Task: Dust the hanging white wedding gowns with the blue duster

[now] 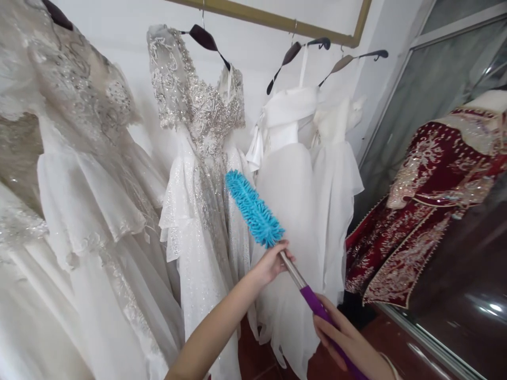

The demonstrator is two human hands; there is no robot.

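Before the far wall (130,42) hang white dresses (291,184); a red dress (431,169) is at right. Nearer, a duster (291,268) slants before them, the right hand (338,330) wrapped round its purple handle (312,301), the left hand (272,263) clasping it below the blue head (254,211).

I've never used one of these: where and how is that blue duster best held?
Probably by the purple handle, from the lower right: it is slim, slants that way and sits below the fluffy head. The right hand grips it there.
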